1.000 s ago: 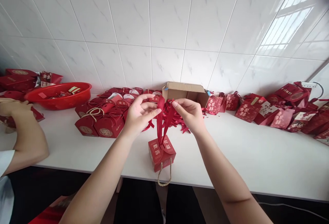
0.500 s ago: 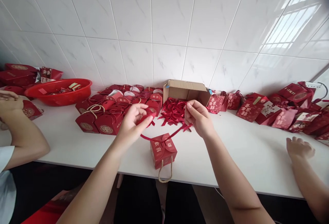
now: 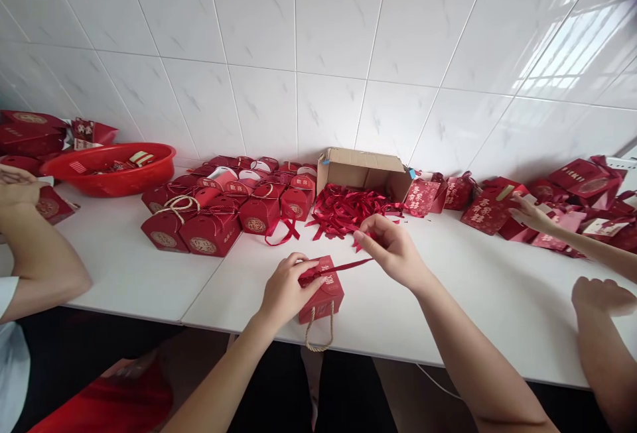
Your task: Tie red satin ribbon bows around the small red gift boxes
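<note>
Here, at the white table's point(image 3: 149, 280) front edge, my left hand point(image 3: 286, 290) pins the small red gift box point(image 3: 323, 297) steady while my right hand point(image 3: 395, 254) pinches a red ribbon point(image 3: 348, 265), drawn taut from the box top; loose ribbons point(image 3: 348, 207) spill from the cardboard carton point(image 3: 363, 171) behind.

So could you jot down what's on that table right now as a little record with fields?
Left hand: rests on the small red box, pinning the ribbon
Right hand: pinches the ribbon's other end, pulled taut
Box handle: rope loop hanging over the table edge
Behind: ribbon pile spilling from a cardboard box
Left: finished boxes, red basin
Others: co-workers' arms at both sides
</note>
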Demonstrator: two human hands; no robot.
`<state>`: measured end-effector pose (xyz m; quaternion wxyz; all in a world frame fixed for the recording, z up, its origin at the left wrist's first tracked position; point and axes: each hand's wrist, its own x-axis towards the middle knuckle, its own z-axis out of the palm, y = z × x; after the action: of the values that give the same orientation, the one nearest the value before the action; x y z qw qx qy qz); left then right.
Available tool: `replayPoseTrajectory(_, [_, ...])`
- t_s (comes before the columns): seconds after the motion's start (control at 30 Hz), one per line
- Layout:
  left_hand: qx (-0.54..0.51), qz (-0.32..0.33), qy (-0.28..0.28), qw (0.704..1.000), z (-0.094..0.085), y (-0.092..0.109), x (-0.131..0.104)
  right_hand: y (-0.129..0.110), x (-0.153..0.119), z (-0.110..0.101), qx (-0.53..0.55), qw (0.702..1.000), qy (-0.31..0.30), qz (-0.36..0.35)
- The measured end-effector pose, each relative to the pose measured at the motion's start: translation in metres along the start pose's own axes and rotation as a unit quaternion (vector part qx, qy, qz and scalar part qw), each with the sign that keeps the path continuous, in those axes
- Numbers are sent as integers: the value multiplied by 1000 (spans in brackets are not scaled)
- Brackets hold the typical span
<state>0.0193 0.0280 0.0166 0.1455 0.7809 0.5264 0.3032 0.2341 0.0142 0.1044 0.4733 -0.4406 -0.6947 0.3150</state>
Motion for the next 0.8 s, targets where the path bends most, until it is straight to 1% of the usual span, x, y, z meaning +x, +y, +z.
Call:
replayPoseTrajectory(0.1, [-34, 21, 0, 999, 0, -10, 2, 5, -16, 0, -38, 998, -27, 33])
replayPoseTrajectory(0.17, [-58, 31, -6, 998, 1, -18, 4, 13, -28, 1, -57, 995, -44, 62])
replayPoseTrajectory(0.27, [-66, 28, -19, 997, 2, -25, 7, 28, -42, 2, -71, 990, -62, 106])
replayPoseTrajectory(0.37, [-49, 23, -30, 998, 2, -26, 9, 39, -48, 2, -82, 986, -56, 134])
replayPoseTrajectory(0.43, [-37, 30, -31, 998, 1, -25, 9, 45, -49, 0, -90, 985, -45, 140])
replayPoseTrajectory(0.5, [-11, 32, -5, 999, -2, -24, 7, 49, -49, -2, -101, 985, -27, 136])
replayPoseTrajectory(0.57, [37, 22, 59, 997, -5, -26, 3, 54, -49, -4, -120, 985, -6, 126])
replayPoseTrajectory(0.63, [85, 6, 129, 988, -7, -30, -4, 60, -50, -5, -143, 983, 11, 114])
replayPoseTrajectory(0.67, [101, 2, 148, 984, -8, -33, -8, 62, -51, -4, -155, 982, 14, 108])
replayPoseTrajectory(0.7, [111, 1, 153, 982, -8, -36, -11, 65, -52, -3, -165, 981, 11, 101])
replayPoseTrajectory(0.8, [109, 0, 121, 987, -4, -42, -20, 72, -54, 4, -184, 980, -19, 78])
